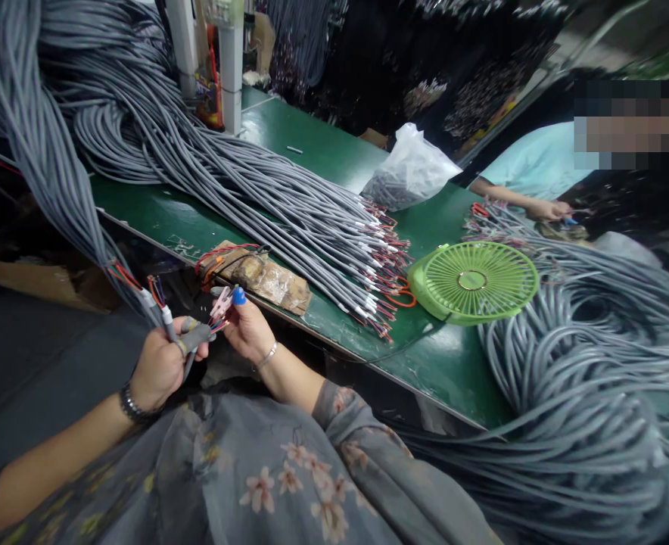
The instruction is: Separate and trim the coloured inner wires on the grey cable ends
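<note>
Grey cables (167,322) with coloured wire ends are gripped in my left hand (167,359), whose thumb and finger wear grey coverings. Close to its right, my right hand (249,329) pinches a small pink piece (221,303) beside the thin wires coming out of a cable end. A blue cover sits on one fingertip of that hand. More cables hang down from the upper left to my left hand. Just beyond my hands, a worn wooden block (266,280) with tape and an orange wire lies at the table's front edge.
A large bundle of grey cables (244,182) crosses the green table (425,371). To its right stand a green fan (471,281) and a white plastic bag (414,170). Coiled cables (589,393) fill the right side. Another person's hand (550,210) works at the far right.
</note>
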A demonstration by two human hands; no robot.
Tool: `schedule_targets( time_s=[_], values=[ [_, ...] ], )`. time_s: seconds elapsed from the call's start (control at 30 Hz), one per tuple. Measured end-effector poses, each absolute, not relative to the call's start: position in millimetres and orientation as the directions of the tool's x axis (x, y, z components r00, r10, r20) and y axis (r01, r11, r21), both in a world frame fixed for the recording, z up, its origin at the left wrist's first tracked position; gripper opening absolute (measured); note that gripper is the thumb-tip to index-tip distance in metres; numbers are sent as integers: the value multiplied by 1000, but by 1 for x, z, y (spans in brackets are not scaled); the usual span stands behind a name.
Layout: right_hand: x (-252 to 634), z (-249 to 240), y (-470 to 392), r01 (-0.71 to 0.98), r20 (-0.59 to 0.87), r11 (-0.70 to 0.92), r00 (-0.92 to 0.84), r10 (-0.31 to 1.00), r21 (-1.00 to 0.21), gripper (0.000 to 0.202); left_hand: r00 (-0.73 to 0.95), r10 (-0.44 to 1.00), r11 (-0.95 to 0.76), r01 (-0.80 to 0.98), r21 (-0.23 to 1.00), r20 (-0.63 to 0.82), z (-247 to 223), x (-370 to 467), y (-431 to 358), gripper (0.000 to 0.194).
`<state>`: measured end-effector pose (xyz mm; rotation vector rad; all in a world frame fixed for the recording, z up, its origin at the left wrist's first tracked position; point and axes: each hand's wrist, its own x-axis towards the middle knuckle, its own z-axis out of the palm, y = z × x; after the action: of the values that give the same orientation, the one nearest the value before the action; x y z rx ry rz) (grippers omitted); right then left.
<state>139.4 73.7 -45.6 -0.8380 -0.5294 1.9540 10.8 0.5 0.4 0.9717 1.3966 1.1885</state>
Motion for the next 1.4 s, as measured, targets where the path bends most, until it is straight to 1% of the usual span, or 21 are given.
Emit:
schedule_targets(
  time_s=[0.1,0.23,0.37,0.43,0.53,0.67,0.73,0.83,0.93,1.0,1.13,1.27,1.4],
  values=[
    [137,-46,74,-601,-360,-503,-351,864,-621,51,-143,972,188,-17,982,-188,-3,9,-1,30],
    [144,-49,72,-549,-355,-565,-447,821,-616,60,-140,976,168,-4,986,-167,-5,5,-7,33],
    [160,-53,67,-438,-304,-612,-590,748,-658,63,-155,975,158,-5,987,-157,-3,2,-13,36],
    [165,-55,60,-382,-282,-609,-634,720,-695,63,-168,973,158,-3,987,-156,-3,2,-15,36],
    [165,-55,47,-357,-255,-528,-587,768,-770,61,-188,972,150,36,988,-141,-5,2,-17,33],
    [158,-49,35,-328,-226,-398,-454,862,-857,48,-178,979,120,130,984,-96,-10,-1,-19,33],
    [157,-45,34,-310,-207,-364,-440,874,-878,48,-127,986,129,157,979,-110,-9,-3,-18,34],
    [159,-40,34,-290,-176,-334,-458,871,-897,52,-4,983,183,180,966,-185,-6,-8,-15,34],
    [161,-37,33,-277,-159,-315,-467,870,-908,54,62,970,224,161,961,-237,-3,-10,-12,35],
    [161,-37,32,-285,-159,-314,-459,874,-906,53,48,972,223,138,965,-231,-3,-9,-12,37],
    [157,-39,30,-316,-178,-320,-404,897,-893,50,-59,979,200,90,976,-195,-6,-4,-14,41],
    [155,-41,28,-312,-214,-333,-359,909,-890,47,-120,971,211,26,977,-207,-9,-1,-15,37],
    [158,-46,30,-306,-221,-353,-391,893,-884,46,-144,962,230,-32,973,-233,-9,0,-13,36]
  ],
)
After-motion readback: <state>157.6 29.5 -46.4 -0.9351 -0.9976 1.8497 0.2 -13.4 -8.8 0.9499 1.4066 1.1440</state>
